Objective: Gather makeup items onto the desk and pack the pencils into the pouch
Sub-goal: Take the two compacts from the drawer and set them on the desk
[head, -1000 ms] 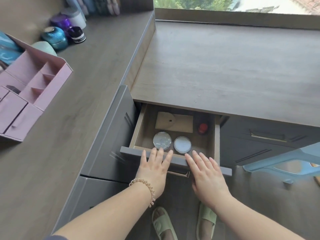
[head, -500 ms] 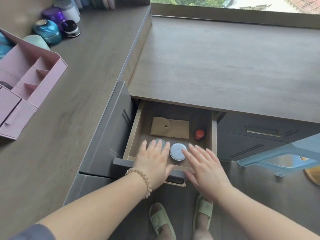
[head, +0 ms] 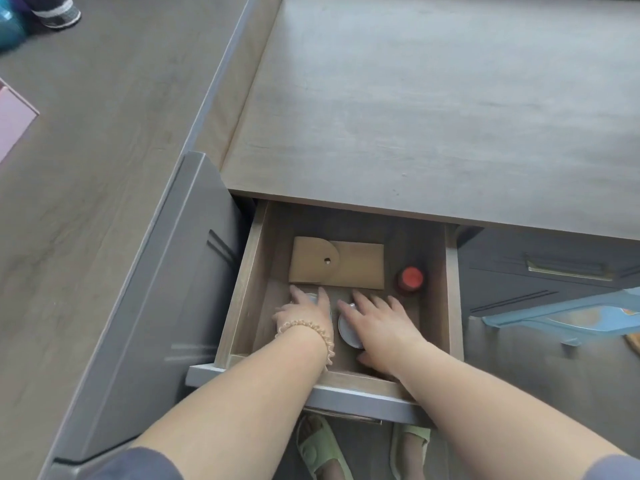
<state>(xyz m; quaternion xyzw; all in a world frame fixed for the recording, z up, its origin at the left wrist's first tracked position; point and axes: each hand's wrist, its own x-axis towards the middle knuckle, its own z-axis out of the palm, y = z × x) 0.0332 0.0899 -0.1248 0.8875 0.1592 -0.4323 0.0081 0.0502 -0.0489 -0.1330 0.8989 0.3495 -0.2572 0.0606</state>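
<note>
The drawer (head: 454,289) under the desk (head: 415,116) stands pulled out. Both my hands are inside it. My left hand (head: 304,315) lies flat over a round silver compact (head: 312,298), which is almost wholly hidden. My right hand (head: 379,323) rests with spread fingers on a second round compact (head: 347,332), thumb at its near edge. Both compacts lie on the drawer floor. Behind my fingers lies a flat tan pouch (head: 356,266) with a rounded flap. A small bottle with a red cap (head: 411,277) stands at the drawer's right side. No pencils are visible.
A lower counter (head: 86,168) runs along the left with a pink organiser (head: 14,123) and jars (head: 59,12) at its far end. A shut drawer with a metal handle (head: 568,268) is to the right, with a blue stool (head: 561,317) below it. My feet wear green slippers (head: 322,448).
Both hands have moved from the drawer's front edge into the drawer and onto the two round compacts. The drawer has come further out and the camera has tilted down closer.
</note>
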